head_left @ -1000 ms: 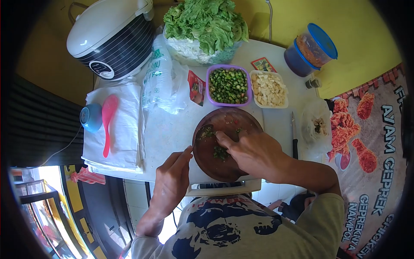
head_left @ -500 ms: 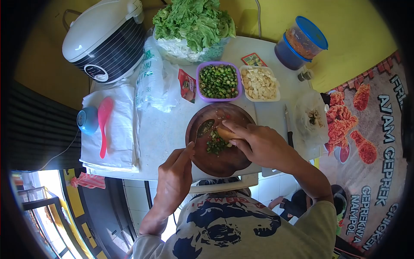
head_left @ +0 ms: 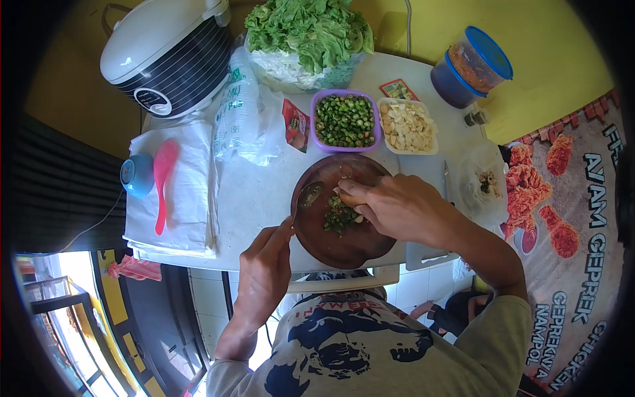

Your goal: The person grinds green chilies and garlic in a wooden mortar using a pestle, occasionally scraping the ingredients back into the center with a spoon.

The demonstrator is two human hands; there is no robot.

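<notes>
- One left hand point(head_left: 264, 264) has its fingers pinched together on the thin handle of one shiny spoon point(head_left: 309, 194).
- One right hand point(head_left: 395, 204) is closed around one brown pounder point(head_left: 349, 192). The fingers hide most of it.
- The spoon's round end and the pounder's tip are over one big, round, brown wooden dish point(head_left: 317, 233). It sits at the near edge of the white desk point(head_left: 254, 198).
- One small, wet-looking heap of chopped green bits point(head_left: 338, 218) lies in the dish, just beside the right hand.
- Two open tubs sit just past the dish: one purple tub point(head_left: 346, 148) full of little green chili bits, and one white tub point(head_left: 418, 153) full of smooth, pale cloves.
- Two flat packets are near the tubs: one red packet point(head_left: 296, 126) and one smaller packet point(head_left: 399, 90).
- One knife point(head_left: 448, 182) lies to the right, partly behind the arm.
- One smooth pink spoon point(head_left: 162, 192) and one round blue bowl point(head_left: 137, 175) are on the left.
- One heap of crinkly green leaves point(head_left: 307, 33) stands at the back.
</notes>
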